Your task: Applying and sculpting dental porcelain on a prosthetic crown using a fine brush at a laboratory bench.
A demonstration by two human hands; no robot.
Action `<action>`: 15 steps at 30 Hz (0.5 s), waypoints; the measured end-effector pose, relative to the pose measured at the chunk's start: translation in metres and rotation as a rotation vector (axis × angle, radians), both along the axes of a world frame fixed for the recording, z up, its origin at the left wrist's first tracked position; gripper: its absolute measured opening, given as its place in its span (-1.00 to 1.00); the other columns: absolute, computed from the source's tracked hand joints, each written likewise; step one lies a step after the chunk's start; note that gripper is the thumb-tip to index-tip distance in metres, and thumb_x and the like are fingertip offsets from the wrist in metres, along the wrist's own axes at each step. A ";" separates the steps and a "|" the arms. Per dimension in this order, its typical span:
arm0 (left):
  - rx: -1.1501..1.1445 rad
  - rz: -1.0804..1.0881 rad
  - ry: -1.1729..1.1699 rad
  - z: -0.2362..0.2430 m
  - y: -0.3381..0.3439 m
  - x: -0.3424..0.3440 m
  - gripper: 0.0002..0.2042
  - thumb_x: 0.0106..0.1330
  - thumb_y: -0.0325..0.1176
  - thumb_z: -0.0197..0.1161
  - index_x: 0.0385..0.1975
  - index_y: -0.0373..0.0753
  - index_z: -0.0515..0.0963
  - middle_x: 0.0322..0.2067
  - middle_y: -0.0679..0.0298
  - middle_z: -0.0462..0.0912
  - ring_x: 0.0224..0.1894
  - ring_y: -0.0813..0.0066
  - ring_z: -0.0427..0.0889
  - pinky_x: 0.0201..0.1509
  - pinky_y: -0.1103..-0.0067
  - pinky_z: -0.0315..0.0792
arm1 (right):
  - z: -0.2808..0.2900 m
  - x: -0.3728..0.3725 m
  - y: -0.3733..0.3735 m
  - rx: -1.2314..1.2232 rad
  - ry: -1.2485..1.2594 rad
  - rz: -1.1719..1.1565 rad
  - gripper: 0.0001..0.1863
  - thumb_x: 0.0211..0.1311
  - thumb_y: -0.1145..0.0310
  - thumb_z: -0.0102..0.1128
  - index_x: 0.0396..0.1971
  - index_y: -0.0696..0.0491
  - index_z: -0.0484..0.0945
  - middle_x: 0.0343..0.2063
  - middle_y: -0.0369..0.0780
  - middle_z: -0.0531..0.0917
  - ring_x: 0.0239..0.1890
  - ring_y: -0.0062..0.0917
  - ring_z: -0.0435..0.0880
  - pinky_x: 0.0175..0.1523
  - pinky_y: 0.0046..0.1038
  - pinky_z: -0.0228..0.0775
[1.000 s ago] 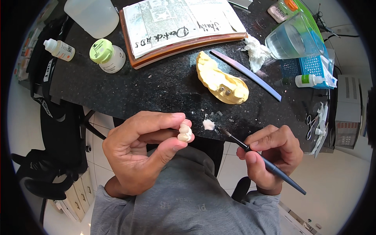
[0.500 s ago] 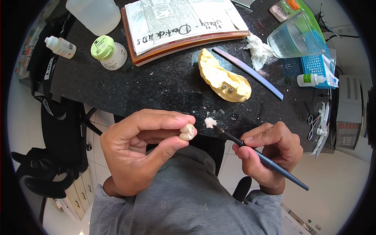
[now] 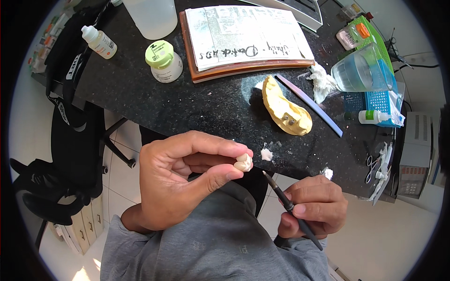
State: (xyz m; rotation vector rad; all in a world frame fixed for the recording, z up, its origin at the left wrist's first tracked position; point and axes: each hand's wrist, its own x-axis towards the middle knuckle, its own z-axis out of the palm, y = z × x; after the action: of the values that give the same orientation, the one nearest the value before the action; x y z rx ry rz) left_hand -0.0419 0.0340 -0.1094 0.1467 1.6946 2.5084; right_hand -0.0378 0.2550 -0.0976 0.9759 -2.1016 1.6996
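Observation:
Between thumb and fingertips, my left hand (image 3: 180,180) pinches a small cream-coloured dental crown piece (image 3: 243,162) that looks like joined teeth. My right hand (image 3: 315,206) grips a dark fine-tipped brush (image 3: 285,200) like a pen. The brush tip, pale at its end, points up toward the crown piece and is apart from it. Beyond the hands, a dab of white paste or powder (image 3: 266,154) sits near the counter's front edge. A yellow plaster dental cast (image 3: 286,110) with two small grey metal posts lies on the dark counter.
A purple-blue strip (image 3: 311,107) lies beside the cast. Behind are a paper-covered wooden block (image 3: 248,40), crumpled tissue (image 3: 321,83) and a clear cup of liquid (image 3: 358,70). A green-lidded jar (image 3: 164,62) and a dropper bottle (image 3: 99,42) stand left. Scissors (image 3: 371,168) lie at right.
The brush tip has left the white dab and come toward the crown piece. My left hand appears farther right, and the whole view has shifted, with counter items now farther right.

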 end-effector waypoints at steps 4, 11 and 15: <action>-0.016 0.076 -0.060 0.005 0.006 0.001 -0.79 0.14 -0.59 0.42 -0.25 -0.47 0.59 -0.28 -0.06 0.69 -0.22 0.24 0.76 -0.09 0.43 0.71 | -0.004 -0.001 -0.007 0.009 0.068 -0.037 -0.66 -0.16 0.58 0.54 -0.31 0.15 0.62 -0.51 -0.17 0.66 -0.49 -0.46 0.72 -0.46 -0.57 0.60; -0.028 0.066 -0.041 0.005 0.005 0.000 -0.79 0.15 -0.59 0.42 -0.25 -0.47 0.59 -0.28 -0.06 0.69 -0.22 0.25 0.76 -0.10 0.44 0.71 | -0.003 -0.003 -0.007 0.042 0.085 -0.036 -0.69 -0.15 0.57 0.54 -0.34 0.15 0.63 -0.52 -0.17 0.66 -0.50 -0.46 0.72 -0.47 -0.56 0.60; -0.032 0.065 -0.038 0.005 0.005 0.000 -0.80 0.15 -0.60 0.41 -0.25 -0.47 0.59 -0.28 -0.06 0.69 -0.22 0.24 0.76 -0.09 0.44 0.71 | -0.004 -0.003 -0.007 0.038 0.087 -0.032 -0.69 -0.13 0.56 0.54 -0.33 0.15 0.63 -0.53 -0.17 0.66 -0.51 -0.47 0.72 -0.48 -0.57 0.60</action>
State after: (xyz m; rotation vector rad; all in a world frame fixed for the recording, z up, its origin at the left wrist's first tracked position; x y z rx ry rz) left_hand -0.0421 0.0394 -0.1040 0.0416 1.7509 2.5110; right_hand -0.0409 0.2482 -0.1013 1.0032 -2.0895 1.5791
